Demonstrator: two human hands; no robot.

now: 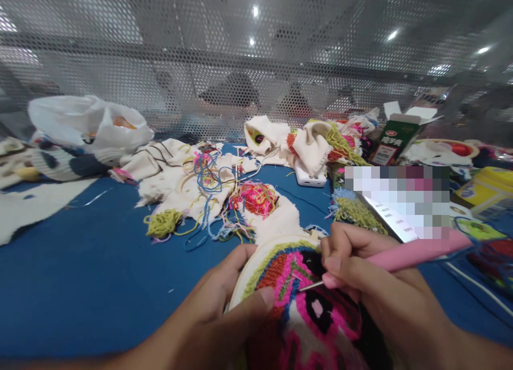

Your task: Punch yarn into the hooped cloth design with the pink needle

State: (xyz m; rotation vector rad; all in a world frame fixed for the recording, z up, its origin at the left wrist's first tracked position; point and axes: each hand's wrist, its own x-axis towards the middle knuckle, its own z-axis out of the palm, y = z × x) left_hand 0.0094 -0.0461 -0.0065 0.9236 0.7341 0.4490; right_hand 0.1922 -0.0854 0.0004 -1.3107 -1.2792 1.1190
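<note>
Embroidery hoop [256,263] with tufted pink, black and red yarn work is gripped at its near-left rim by the left hand [224,311], thumb pressed on the pile; pink punch needle [401,256] is pinched by right hand [360,268] fingers, tip on the yarn; loose yarn [162,223] lies on blue tabletop [88,284] beyond.

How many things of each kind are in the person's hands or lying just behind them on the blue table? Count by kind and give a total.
Embroidery hoop with tufted piece, in the left hand: 1
Pink punch needle, in the right hand: 1
Loose yarn tangles, olive and pink: 2
White plastic bag: 1
Green carton: 1
Total: 6
</note>
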